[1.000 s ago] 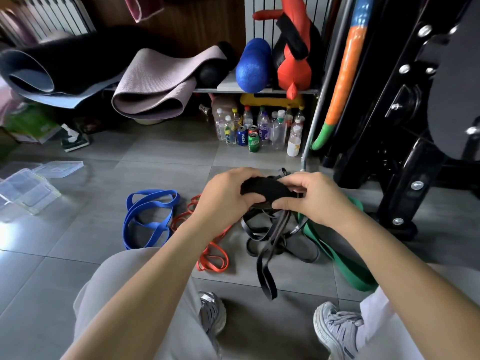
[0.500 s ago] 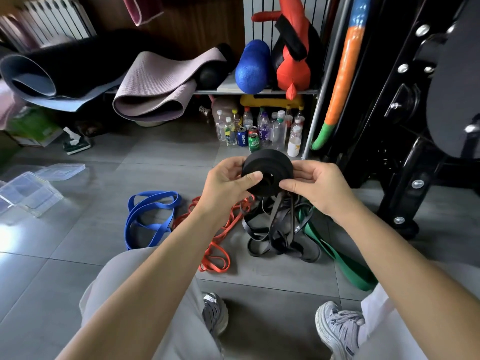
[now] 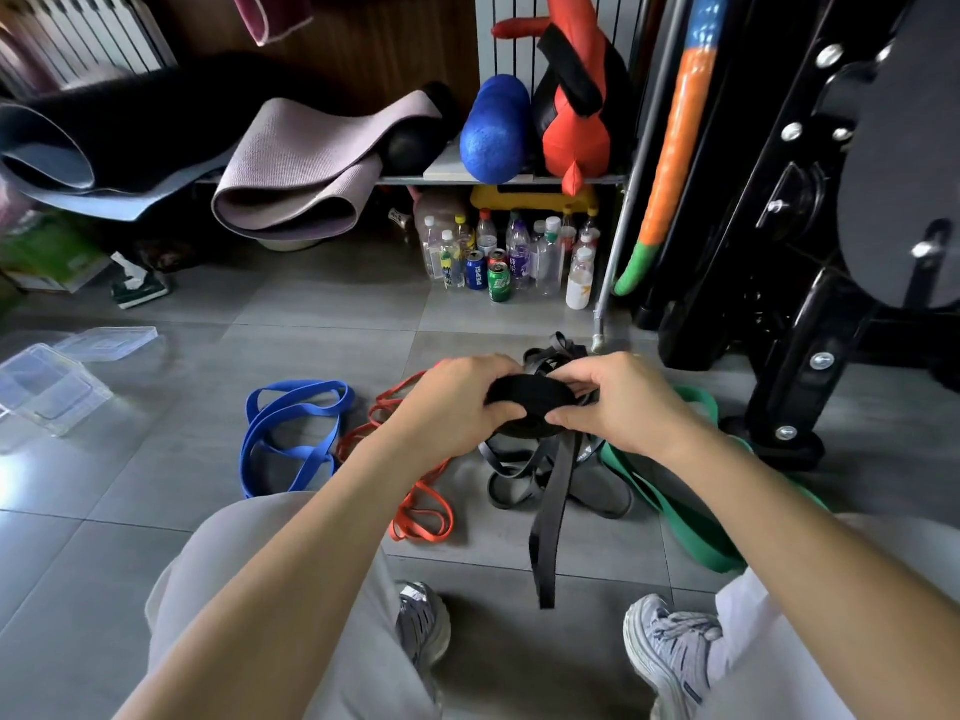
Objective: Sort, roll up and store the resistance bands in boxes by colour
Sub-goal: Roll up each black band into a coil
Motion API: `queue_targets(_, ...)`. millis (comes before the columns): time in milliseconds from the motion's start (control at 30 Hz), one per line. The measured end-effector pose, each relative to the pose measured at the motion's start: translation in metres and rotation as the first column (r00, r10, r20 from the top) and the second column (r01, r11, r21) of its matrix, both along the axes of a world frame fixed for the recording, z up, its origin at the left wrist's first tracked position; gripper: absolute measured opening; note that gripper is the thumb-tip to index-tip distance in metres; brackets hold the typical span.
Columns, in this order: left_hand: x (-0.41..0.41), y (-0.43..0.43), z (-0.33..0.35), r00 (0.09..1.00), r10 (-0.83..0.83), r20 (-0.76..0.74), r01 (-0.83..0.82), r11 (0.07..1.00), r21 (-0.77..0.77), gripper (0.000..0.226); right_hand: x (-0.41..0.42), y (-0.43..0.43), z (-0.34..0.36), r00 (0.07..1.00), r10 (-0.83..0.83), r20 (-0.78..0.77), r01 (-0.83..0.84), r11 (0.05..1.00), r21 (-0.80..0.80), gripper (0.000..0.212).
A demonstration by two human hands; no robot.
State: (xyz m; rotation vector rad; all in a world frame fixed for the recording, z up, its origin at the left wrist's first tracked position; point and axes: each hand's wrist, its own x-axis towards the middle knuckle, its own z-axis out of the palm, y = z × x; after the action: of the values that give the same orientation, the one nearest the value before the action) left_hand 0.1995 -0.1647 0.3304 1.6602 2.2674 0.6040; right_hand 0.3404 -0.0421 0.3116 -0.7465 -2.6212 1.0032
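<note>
My left hand and my right hand both grip a partly rolled black resistance band above the floor. Its loose tail hangs down toward my feet. Under the roll lies a heap of more black bands. A blue band lies on the tiles to the left, an orange band next to it, and a green band to the right. Clear plastic boxes with a lid sit at the far left.
Bottles and cans stand under a shelf that carries yoga mats and a blue foam roller. A black gym machine fills the right side. My shoes and knees are in the foreground.
The roll was lifted and turned on edge half a second ago; now it is lowered and laid flatter between my hands, with a longer tail hanging down.
</note>
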Motion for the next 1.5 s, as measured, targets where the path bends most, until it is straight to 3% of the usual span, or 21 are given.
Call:
queue_targets(100,-0.004,-0.002,0.001,0.998,0.005,0.064,-0.009,0.998,0.066,0.028,0.0,0.002,-0.002,0.998,-0.014,-0.056,0.005,0.989,-0.146,0.037)
queue_targets(267,-0.015,-0.007,0.006,0.945,0.067,0.321,-0.129,0.976,0.177,0.028,0.003,0.007,0.0,0.997,-0.009,-0.079,-0.012,0.964,-0.265,0.037)
queue_targets(433,-0.015,-0.011,0.012,0.777,0.031,0.629,-0.247,0.934,0.259,0.027,0.001,0.009,0.006,0.963,-0.112,-0.243,-0.002,0.905,-0.425,0.038)
queue_targets(567,-0.012,-0.008,0.006,0.498,-0.01,0.867,-0.324,0.925,0.197,0.023,0.0,0.009,0.011,0.916,-0.199,-0.349,0.004,0.872,-0.489,0.035)
queue_targets(600,-0.011,-0.007,0.005,0.482,0.007,0.876,-0.312,0.936,0.164,0.022,0.0,0.009,0.011,0.918,-0.194,-0.345,0.01,0.882,-0.471,0.034)
queue_targets(633,-0.011,-0.005,0.004,0.541,0.053,0.839,-0.294,0.947,0.13,0.021,0.0,0.01,0.01,0.928,-0.181,-0.327,0.02,0.897,-0.441,0.033)
queue_targets(667,-0.01,-0.003,0.003,0.669,0.114,0.734,-0.276,0.955,0.103,0.025,-0.001,0.01,0.008,0.94,-0.163,-0.301,0.03,0.915,-0.403,0.033)
queue_targets(733,-0.008,-0.001,-0.002,0.914,0.16,0.372,-0.22,0.968,0.123,0.053,-0.002,0.011,0.004,0.97,-0.126,-0.208,0.063,0.956,-0.288,0.031)
queue_targets(767,-0.004,-0.001,-0.005,0.975,0.106,0.195,-0.14,0.976,0.166,0.067,-0.003,0.011,0.001,0.985,-0.103,-0.142,0.071,0.975,-0.211,0.03)
queue_targets(833,0.002,-0.002,-0.014,0.99,-0.064,-0.13,0.088,0.977,0.192,0.073,-0.005,0.008,-0.003,0.996,-0.072,-0.045,0.067,0.992,-0.108,0.032)
queue_targets(900,0.003,-0.002,-0.019,0.942,-0.132,-0.308,0.181,0.974,0.134,0.062,-0.005,0.005,-0.006,0.998,-0.045,-0.052,0.04,0.994,-0.098,0.031)
queue_targets(1067,-0.002,-0.002,-0.018,0.975,-0.089,-0.202,0.129,0.973,0.19,0.052,-0.002,0.003,-0.008,0.994,-0.029,-0.101,0.012,0.987,-0.16,0.033)
queue_targets(1200,-0.005,-0.003,-0.009,0.998,0.021,0.065,-0.039,0.952,0.303,0.048,0.004,0.011,-0.004,0.986,-0.054,-0.161,0.001,0.951,-0.309,0.03)
queue_targets(1333,-0.006,-0.002,0.0,0.901,0.053,0.431,-0.239,0.889,0.39,0.054,0.005,0.019,-0.001,0.955,-0.144,-0.261,0.009,0.89,-0.456,0.036)
queue_targets(1500,0.003,0.0,-0.002,0.785,-0.058,0.617,-0.263,0.871,0.416,0.051,0.005,0.013,0.004,0.913,-0.201,-0.354,-0.033,0.831,-0.555,0.033)
